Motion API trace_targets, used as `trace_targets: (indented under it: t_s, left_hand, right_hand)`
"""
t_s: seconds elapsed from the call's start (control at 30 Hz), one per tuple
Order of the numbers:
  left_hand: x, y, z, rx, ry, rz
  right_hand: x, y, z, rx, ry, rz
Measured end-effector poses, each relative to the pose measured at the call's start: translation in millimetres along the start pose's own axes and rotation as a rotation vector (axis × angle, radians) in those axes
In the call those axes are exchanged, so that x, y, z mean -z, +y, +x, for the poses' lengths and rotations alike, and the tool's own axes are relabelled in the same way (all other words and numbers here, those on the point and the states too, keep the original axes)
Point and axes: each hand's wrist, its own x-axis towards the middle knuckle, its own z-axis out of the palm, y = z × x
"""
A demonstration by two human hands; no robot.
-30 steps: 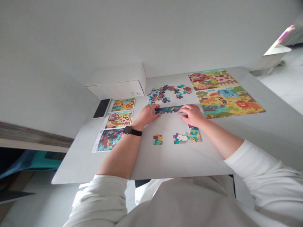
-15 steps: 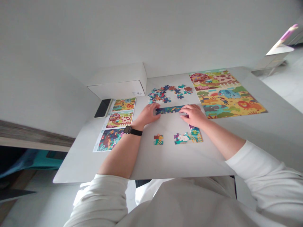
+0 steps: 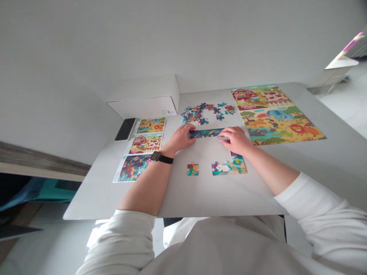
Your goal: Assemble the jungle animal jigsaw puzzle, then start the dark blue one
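Observation:
A dark blue strip of joined jigsaw puzzle pieces (image 3: 207,133) lies flat on the table between my hands. My left hand (image 3: 184,137), with a black watch on its wrist, curls its fingers and thumb around the strip's left end. Around the right end, my right hand (image 3: 236,139) does the same, hiding that corner. Below the right hand, a joined section with a white rabbit (image 3: 223,167) runs along the bottom and up the right side. A single orange and teal puzzle piece (image 3: 193,169) lies apart, to the left of the rabbit section.
Loose puzzle pieces (image 3: 197,112) are heaped behind the strip. Two finished-looking animal pictures (image 3: 275,114) cover the table's right. On the left lie a sheet of small reference pictures (image 3: 145,144) and a phone (image 3: 125,129). A white box (image 3: 143,105) stands against the wall.
Almost nothing differs. The whole view has shifted slightly; both hands stay at the ends of the puzzle strip.

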Motion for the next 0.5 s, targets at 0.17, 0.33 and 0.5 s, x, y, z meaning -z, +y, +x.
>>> trace_targets:
  t_s: [0.17, 0.33, 0.5]
  left_hand:
    - [0.9, 0.5, 0.0, 0.002, -0.002, 0.000]
    - [1.6, 0.7, -0.4, -0.013, -0.003, -0.004]
    - [0.8, 0.6, 0.0, -0.021, -0.006, -0.006]
  right_hand:
    - [3.0, -2.8, 3.0, 0.006, -0.006, -0.016]
    - [4.4, -7.1, 3.9, 0.012, -0.013, -0.015]
    - [1.5, -5.8, 2.0, 0.012, -0.020, -0.024]
